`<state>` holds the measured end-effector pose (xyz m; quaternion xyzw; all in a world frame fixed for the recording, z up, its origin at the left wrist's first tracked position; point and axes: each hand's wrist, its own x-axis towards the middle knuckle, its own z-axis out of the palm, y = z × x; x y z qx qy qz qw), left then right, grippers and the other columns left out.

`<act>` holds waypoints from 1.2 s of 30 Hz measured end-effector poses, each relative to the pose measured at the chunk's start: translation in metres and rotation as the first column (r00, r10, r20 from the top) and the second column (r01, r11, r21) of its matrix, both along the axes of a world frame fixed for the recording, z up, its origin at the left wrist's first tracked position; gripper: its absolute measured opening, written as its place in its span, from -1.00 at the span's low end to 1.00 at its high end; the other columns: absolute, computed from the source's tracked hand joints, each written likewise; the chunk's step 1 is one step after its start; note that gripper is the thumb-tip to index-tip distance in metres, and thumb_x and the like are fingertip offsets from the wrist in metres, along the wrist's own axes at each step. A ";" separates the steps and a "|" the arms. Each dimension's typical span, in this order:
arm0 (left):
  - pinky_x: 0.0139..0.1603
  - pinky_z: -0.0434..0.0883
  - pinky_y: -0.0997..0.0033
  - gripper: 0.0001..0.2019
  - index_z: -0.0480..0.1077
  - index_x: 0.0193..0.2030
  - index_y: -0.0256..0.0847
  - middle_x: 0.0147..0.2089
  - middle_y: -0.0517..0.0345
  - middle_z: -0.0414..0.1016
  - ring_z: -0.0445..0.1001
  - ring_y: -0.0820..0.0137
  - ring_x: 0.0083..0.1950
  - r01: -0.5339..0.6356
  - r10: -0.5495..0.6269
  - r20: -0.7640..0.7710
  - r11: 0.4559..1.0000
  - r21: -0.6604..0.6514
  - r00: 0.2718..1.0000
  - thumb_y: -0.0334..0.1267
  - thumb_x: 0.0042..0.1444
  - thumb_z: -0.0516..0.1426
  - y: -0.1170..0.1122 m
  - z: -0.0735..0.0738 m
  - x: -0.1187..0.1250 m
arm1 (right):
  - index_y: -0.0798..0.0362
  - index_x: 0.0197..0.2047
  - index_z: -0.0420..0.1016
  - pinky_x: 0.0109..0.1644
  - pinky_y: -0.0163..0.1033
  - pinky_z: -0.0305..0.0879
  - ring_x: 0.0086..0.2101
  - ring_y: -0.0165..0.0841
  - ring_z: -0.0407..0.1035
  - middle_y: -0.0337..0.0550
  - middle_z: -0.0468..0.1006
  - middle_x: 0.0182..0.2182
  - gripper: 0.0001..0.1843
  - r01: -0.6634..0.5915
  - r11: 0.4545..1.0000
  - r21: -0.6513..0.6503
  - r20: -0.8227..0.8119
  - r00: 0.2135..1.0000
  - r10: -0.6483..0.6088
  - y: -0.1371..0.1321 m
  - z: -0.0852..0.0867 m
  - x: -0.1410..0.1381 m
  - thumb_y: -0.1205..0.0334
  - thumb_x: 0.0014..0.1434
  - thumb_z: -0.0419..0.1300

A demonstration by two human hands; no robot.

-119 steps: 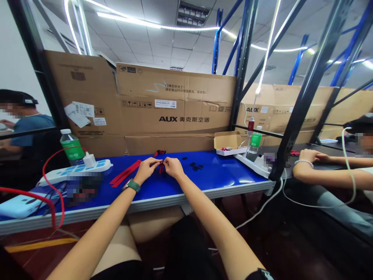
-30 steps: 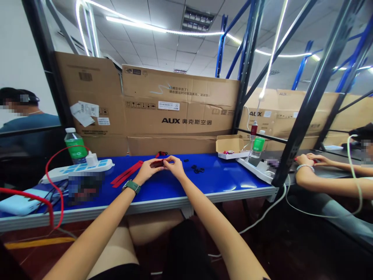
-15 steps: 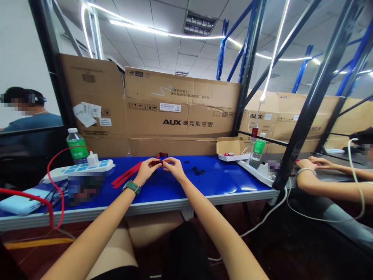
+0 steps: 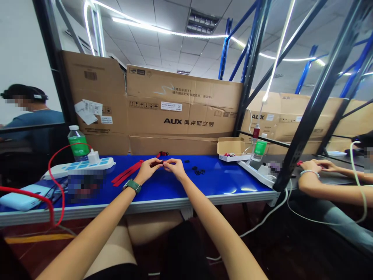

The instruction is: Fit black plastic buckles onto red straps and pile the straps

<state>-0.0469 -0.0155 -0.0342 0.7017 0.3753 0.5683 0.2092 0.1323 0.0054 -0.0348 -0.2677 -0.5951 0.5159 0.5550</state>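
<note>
My left hand [image 4: 148, 169] and my right hand [image 4: 175, 168] meet over the blue tabletop, fingertips pinched close together. Between them is a small dark piece with a bit of red, mostly hidden by the fingers. Red straps [image 4: 127, 174] lie flat to the left of my left hand, partly behind it. Just beyond my fingers sits a red strap end with a black buckle [image 4: 163, 153]. To the right of my right hand lie several small black plastic pieces [image 4: 198, 171], and one more black piece [image 4: 187, 161] rests apart from them.
A power strip [image 4: 100, 166], a green-labelled bottle [image 4: 78, 142] and a light-blue power bank [image 4: 25, 197] with red cable stand left. An open small box [image 4: 231, 149] is at the back right. Cardboard [image 4: 186, 109] walls the back. At the right, another person's hands [image 4: 314, 167] work beside a dark post [image 4: 309, 97].
The view has shifted slightly. Both hands stay together in the same place, with only a small shift of the fingers around the dark piece.
</note>
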 end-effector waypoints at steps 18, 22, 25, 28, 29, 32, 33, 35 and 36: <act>-0.01 0.50 0.15 -0.56 0.61 -0.18 -0.25 -0.04 -0.12 0.65 0.59 0.11 -0.05 0.061 -0.050 0.117 0.994 -0.086 0.992 0.06 -0.08 0.37 -0.006 0.003 0.002 | 0.05 -0.36 0.65 -0.27 -0.26 0.46 -0.35 -0.23 0.58 -0.12 0.66 -0.39 -0.76 0.197 0.904 0.379 0.146 0.952 -0.269 0.004 -0.003 -0.001 0.04 0.01 0.37; 0.09 0.46 0.08 -0.56 0.60 -0.19 -0.24 -0.02 -0.14 0.63 0.58 0.09 0.00 0.044 -0.039 0.113 0.998 -0.046 0.993 0.08 -0.07 0.36 0.001 -0.002 -0.001 | 0.02 -0.33 0.66 -0.17 -0.26 0.47 -0.32 -0.30 0.55 -0.11 0.65 -0.31 -0.88 0.240 0.797 0.554 0.164 0.907 -0.388 -0.001 0.000 0.000 0.17 0.09 0.33; 0.15 0.43 0.02 -0.59 0.62 -0.27 -0.23 -0.04 -0.15 0.64 0.57 0.06 0.03 -0.063 0.060 0.068 0.998 0.029 0.996 0.09 -0.10 0.37 0.005 -0.003 -0.005 | 0.01 -0.33 0.66 -0.09 -0.26 0.45 -0.26 -0.31 0.53 -0.13 0.64 -0.34 -0.93 0.240 0.737 0.632 0.203 0.866 -0.456 -0.006 0.004 0.001 0.24 0.12 0.32; 0.16 0.41 0.03 -0.67 0.64 -0.30 -0.19 -0.12 -0.09 0.66 0.59 0.08 -0.02 -0.172 0.177 -0.037 0.978 0.121 0.983 0.03 -0.05 0.35 0.001 0.000 -0.006 | 0.01 -0.30 0.65 -0.09 -0.28 0.46 -0.28 -0.35 0.52 -0.14 0.64 -0.30 -0.92 0.234 0.744 0.626 0.233 0.854 -0.464 -0.009 0.006 0.000 0.28 0.12 0.30; 0.15 0.42 0.05 -0.70 0.64 -0.29 -0.18 -0.15 -0.06 0.67 0.59 0.09 -0.04 -0.194 0.205 -0.068 0.970 0.145 0.976 0.01 -0.03 0.34 -0.001 0.002 -0.005 | 0.01 -0.30 0.64 -0.09 -0.28 0.46 -0.30 -0.35 0.52 -0.14 0.64 -0.29 -0.92 0.237 0.753 0.614 0.237 0.855 -0.462 -0.010 0.006 -0.001 0.29 0.11 0.30; 0.08 0.44 0.12 -0.75 0.65 -0.26 -0.15 -0.19 0.00 0.68 0.60 0.12 -0.10 -0.251 0.274 -0.119 0.952 0.176 0.954 -0.05 0.02 0.31 -0.010 0.006 -0.001 | 0.00 -0.31 0.62 -0.08 -0.26 0.47 -0.30 -0.34 0.53 -0.15 0.65 -0.26 -0.91 0.249 0.783 0.570 0.228 0.867 -0.442 -0.009 0.004 -0.002 0.30 0.08 0.29; 0.04 0.45 0.14 -0.76 0.65 -0.25 -0.15 -0.19 0.01 0.68 0.61 0.12 -0.12 -0.263 0.286 -0.122 0.949 0.174 0.951 -0.06 0.03 0.30 -0.013 0.007 0.000 | 0.00 -0.31 0.62 -0.07 -0.24 0.47 -0.30 -0.33 0.54 -0.15 0.65 -0.25 -0.91 0.244 0.794 0.556 0.223 0.877 -0.426 -0.008 0.004 -0.002 0.30 0.08 0.28; -0.04 0.47 0.19 -0.74 0.65 -0.22 -0.17 -0.19 0.02 0.68 0.61 0.14 -0.16 -0.273 0.294 -0.115 0.947 0.168 0.949 -0.06 0.06 0.28 -0.016 0.009 0.003 | 0.00 -0.30 0.59 -0.04 -0.22 0.47 -0.28 -0.31 0.55 -0.14 0.65 -0.24 -0.91 0.233 0.815 0.530 0.203 0.899 -0.389 -0.006 0.003 -0.002 0.26 0.08 0.28; -0.08 0.47 0.21 -0.73 0.65 -0.21 -0.17 -0.19 0.02 0.68 0.61 0.16 -0.18 -0.276 0.296 -0.109 0.946 0.168 0.949 -0.05 0.06 0.27 -0.017 0.009 0.003 | 0.00 -0.27 0.58 -0.04 -0.21 0.47 -0.27 -0.31 0.55 -0.14 0.64 -0.23 -0.89 0.230 0.825 0.516 0.189 0.909 -0.372 -0.006 0.003 -0.003 0.23 0.08 0.28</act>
